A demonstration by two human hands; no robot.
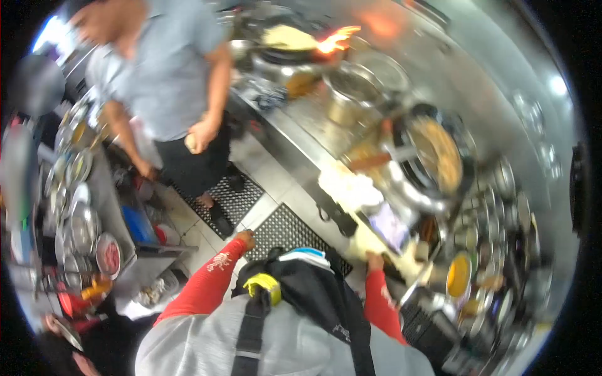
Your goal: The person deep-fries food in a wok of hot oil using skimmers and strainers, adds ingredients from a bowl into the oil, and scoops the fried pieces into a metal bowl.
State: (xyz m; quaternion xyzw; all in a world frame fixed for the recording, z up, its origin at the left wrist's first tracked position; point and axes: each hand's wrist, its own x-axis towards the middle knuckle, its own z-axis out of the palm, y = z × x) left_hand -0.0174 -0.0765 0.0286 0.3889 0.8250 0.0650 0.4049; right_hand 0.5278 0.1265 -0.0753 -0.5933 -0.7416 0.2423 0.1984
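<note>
My left hand [246, 238] hangs in front of me above the black perforated floor mat [282, 229]. Its fingers look curled in, and nothing shows in them. My right hand [375, 261] is at the edge of the steel counter, beside a pale yellowish cloth [364, 241]; blur hides its fingers, so whether it grips anything is unclear. Close to it on the counter lie a crumpled white cloth [348, 188] and a lilac cloth [390, 224]. A large wok [433, 156] with light brown food rests on the range, its wooden handle [369, 162] pointing toward the aisle.
Flames [338, 39] rise beside another wok [288, 39] at the back. A steel pot [354, 84] stands between the woks. Bowls, one with orange contents [459, 276], crowd the right. A co-worker [169, 75] stands in the aisle, beside a left-hand counter full of bowls.
</note>
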